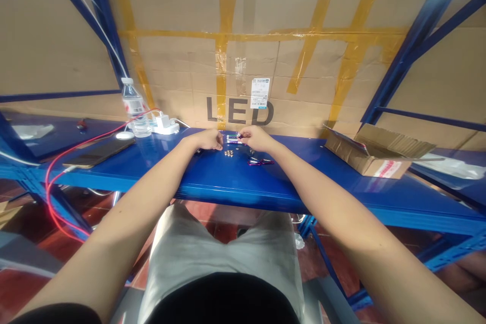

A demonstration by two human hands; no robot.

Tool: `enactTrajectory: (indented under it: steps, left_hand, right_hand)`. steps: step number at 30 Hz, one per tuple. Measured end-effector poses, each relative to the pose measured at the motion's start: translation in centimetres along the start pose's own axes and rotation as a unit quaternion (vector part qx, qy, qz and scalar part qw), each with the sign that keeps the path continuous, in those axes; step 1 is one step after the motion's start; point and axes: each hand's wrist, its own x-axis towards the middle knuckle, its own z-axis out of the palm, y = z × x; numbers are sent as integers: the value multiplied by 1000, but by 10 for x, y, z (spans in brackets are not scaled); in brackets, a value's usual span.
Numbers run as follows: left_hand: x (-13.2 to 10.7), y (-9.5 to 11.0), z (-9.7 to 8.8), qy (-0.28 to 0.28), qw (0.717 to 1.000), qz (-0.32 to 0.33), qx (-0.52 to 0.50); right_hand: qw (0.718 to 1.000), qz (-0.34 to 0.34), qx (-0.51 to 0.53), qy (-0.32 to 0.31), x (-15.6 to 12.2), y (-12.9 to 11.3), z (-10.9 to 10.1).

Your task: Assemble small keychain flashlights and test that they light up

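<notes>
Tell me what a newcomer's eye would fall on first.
Probably the big taped cardboard sheet, printed LED, behind the blue tabletop. Then the red cable looping at the left, and, at the picture's centre, the left hand and right hand on either side of small shiny pieces.

Workshop or storeroom: blue racking [401,61], cardboard panel [178,71]

A shiny metallic finish is borne by small purple tubular pieces [254,162]; the long blue metal tabletop [228,181] is glossily coated.
</notes>
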Motion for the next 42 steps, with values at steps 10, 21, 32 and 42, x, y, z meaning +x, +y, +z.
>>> enactTrajectory:
  steps: [10,21,32,42]
  left_hand:
    - [-5,10,4,109,992,64,-14]
    - [-1,48,24,227,944,239,16]
    - [-3,49,26,245,930,268,53]
    - [2,46,29,255,928,263,73]
  right_hand:
    - [1000,2,-20,-3,4,8,-1]
    - [999,3,-32,17,4,13,-6]
    - [997,-9,70,25,7,17,-6]
    - [996,-8,91,18,8,21,-6]
